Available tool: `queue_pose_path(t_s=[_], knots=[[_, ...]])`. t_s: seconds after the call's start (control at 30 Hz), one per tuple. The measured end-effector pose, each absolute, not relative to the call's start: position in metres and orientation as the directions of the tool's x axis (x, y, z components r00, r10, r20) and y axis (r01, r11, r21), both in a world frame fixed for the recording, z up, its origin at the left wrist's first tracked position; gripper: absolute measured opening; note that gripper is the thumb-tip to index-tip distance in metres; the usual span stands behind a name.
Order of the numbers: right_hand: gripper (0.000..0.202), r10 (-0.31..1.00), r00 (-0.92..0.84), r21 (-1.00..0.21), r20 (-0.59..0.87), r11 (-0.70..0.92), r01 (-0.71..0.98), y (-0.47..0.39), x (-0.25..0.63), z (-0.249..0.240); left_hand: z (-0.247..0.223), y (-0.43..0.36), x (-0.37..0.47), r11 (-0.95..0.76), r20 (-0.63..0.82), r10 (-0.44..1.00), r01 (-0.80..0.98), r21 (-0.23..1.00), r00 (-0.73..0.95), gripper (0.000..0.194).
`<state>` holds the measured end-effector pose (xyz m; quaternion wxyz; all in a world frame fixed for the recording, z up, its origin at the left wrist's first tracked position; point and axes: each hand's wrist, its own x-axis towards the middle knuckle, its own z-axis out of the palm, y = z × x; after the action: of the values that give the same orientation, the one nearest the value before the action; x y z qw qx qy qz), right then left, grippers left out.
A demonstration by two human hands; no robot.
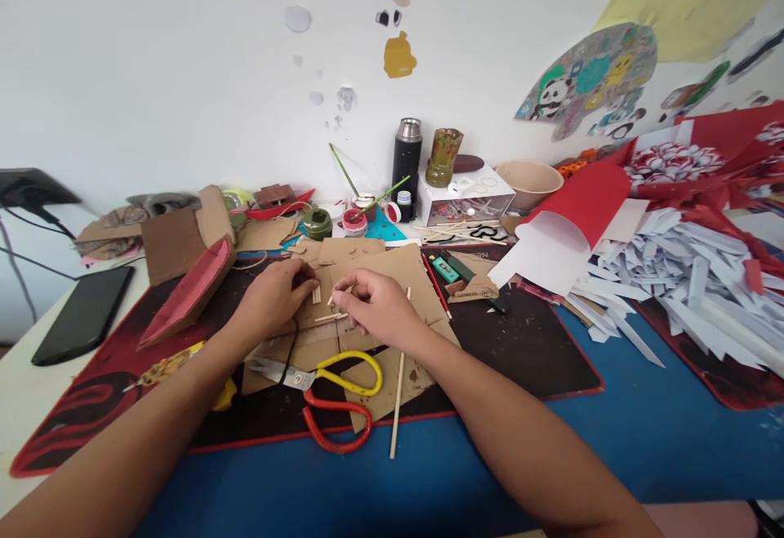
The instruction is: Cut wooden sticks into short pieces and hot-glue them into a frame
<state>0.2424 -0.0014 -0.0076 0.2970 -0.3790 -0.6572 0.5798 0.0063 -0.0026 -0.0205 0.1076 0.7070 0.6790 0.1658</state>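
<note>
My right hand [376, 301] pinches a short wooden stick [331, 303] between thumb and finger, over the cardboard [422, 281]. My left hand [275, 295] has its fingertips at a small row of short sticks [317, 296] lying there; I cannot tell whether it grips any. Off to the right, a cardboard scrap [474, 288] reads "EXPRESS", and on the dark mat [520, 350] behind it I make out "NE", the rest unclear.

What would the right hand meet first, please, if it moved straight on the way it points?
Probably the short sticks beside the left hand, though depth is hard to judge.
</note>
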Motion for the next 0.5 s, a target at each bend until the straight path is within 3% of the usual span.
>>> queue_pose_path(t_s=[0.5], knots=[[0.011,0.840,-0.540,-0.989,-0.047,0.038,0.145,-0.0024,0.2423,-0.0044,-0.0123,-0.0040,-0.0035,-0.081,0.035,0.997,0.891,0.446,0.073,0.027]])
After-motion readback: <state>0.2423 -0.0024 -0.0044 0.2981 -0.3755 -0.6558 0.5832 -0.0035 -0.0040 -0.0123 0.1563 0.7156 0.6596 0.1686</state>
